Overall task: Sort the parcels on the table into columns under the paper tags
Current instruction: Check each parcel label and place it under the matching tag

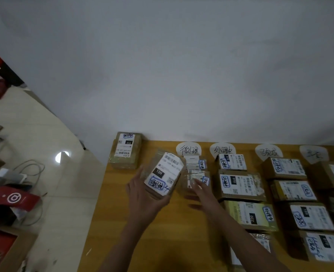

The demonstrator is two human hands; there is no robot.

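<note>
My left hand (142, 195) grips a tape-wrapped parcel (163, 173) with a white label, lifted and tilted above the wooden table (134, 222). My right hand (199, 190) reaches with straight fingers to a small parcel (198, 176) in the first column and touches it. Several round paper tags lie along the table's far edge, the first tag (188, 150) right above that column. Another small parcel (194, 161) lies just under that tag. Columns of labelled cardboard boxes fill the right side.
One parcel (125, 150) lies alone at the table's far left corner. A white wall rises behind the table. Left of the table, on the tiled floor, are cables, a red bag (13, 198) and a cardboard box (5, 250).
</note>
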